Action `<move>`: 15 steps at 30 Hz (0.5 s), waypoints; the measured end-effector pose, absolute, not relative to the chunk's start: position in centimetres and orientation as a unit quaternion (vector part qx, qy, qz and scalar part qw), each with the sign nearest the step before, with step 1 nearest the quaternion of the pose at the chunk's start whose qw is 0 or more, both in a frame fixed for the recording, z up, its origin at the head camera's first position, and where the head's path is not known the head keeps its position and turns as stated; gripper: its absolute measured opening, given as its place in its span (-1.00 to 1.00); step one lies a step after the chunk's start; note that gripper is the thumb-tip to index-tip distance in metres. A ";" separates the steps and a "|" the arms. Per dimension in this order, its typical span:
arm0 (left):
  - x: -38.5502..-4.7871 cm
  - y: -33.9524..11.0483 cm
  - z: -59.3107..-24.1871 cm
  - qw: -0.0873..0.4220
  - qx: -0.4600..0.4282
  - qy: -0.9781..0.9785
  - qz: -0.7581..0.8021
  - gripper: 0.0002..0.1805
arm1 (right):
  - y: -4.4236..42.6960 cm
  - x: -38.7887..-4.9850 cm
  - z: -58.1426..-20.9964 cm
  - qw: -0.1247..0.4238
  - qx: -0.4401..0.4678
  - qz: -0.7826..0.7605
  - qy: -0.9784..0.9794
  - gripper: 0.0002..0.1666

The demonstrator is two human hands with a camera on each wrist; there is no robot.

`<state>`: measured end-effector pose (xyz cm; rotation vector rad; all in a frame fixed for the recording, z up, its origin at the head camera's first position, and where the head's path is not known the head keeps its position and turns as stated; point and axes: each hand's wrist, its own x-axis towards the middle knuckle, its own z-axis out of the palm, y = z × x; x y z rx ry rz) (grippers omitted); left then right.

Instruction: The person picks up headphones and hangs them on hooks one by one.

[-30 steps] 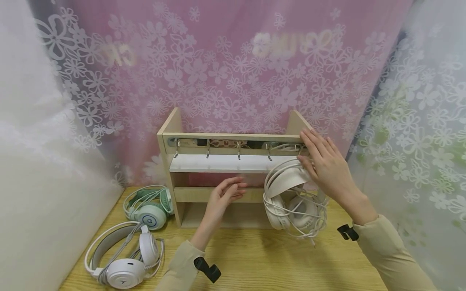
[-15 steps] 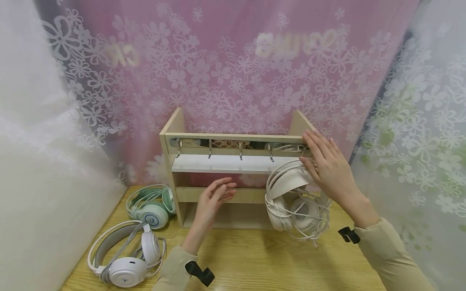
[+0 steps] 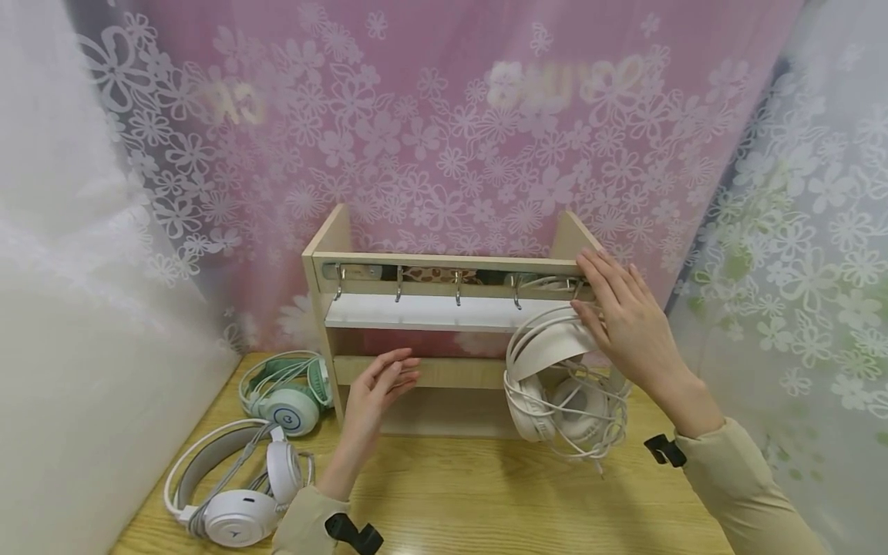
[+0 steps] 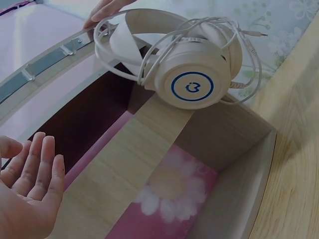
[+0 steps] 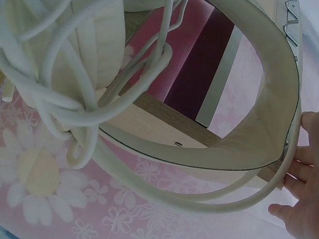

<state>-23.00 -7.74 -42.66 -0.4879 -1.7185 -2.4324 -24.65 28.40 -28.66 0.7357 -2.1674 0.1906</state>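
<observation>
We rest our R hand (image 3: 633,331) on the R end of the wooden rack (image 3: 458,372), fingers straight & not gripping, thumb by the headband of the cream headphones (image 3: 579,407), which hang at that end. Our L hand (image 3: 368,405) is free, fingers relaxed, in front of the rack's L half. White headphones (image 3: 241,518) & green headphones (image 3: 291,411) sit on the table (image 3: 486,501), L of rack.

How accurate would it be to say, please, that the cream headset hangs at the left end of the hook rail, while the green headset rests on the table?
One detail is wrong: the cream headset hangs at the right end of the hook rail, as the head view shows.
</observation>
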 end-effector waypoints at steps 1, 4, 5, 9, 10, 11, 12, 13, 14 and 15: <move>-23.0 -8.0 -42.6 0.067 -0.158 -0.569 -0.804 -0.56 | 28.4 -24.7 -28.7 0.410 0.292 0.076 -0.861 -0.23; -22.9 -8.8 -42.5 0.081 -0.148 -0.572 -0.802 -0.58 | 28.4 -24.7 -28.7 0.411 0.292 0.075 -0.860 -0.22; -22.9 -9.1 -42.4 0.085 -0.144 -0.572 -0.803 -0.59 | 28.5 -24.7 -28.7 0.412 0.292 0.075 -0.860 -0.21; -22.6 -10.3 -42.2 0.100 -0.127 -0.571 -0.805 -0.59 | 28.5 -24.8 -28.7 0.414 0.293 0.074 -0.859 -0.20; -22.6 -10.6 -42.2 0.103 -0.123 -0.569 -0.806 -0.59 | 28.5 -24.8 -28.7 0.414 0.294 0.074 -0.858 -0.20; -22.6 -10.9 -42.2 0.106 -0.118 -0.569 -0.807 -0.59 | 28.5 -24.8 -28.7 0.415 0.295 0.074 -0.858 -0.20; -22.5 -11.3 -42.2 0.110 -0.115 -0.570 -0.806 -0.58 | 28.5 -24.8 -28.7 0.415 0.295 0.074 -0.858 -0.20; -22.5 -11.6 -42.2 0.113 -0.112 -0.569 -0.807 -0.58 | 28.5 -24.8 -28.7 0.414 0.296 0.075 -0.857 -0.20; -22.5 -11.9 -42.2 0.117 -0.109 -0.569 -0.807 -0.57 | 28.5 -24.8 -28.7 0.414 0.296 0.075 -0.857 -0.20; -22.4 -12.2 -42.2 0.121 -0.107 -0.569 -0.806 -0.57 | 28.5 -24.8 -28.7 0.414 0.296 0.076 -0.857 -0.20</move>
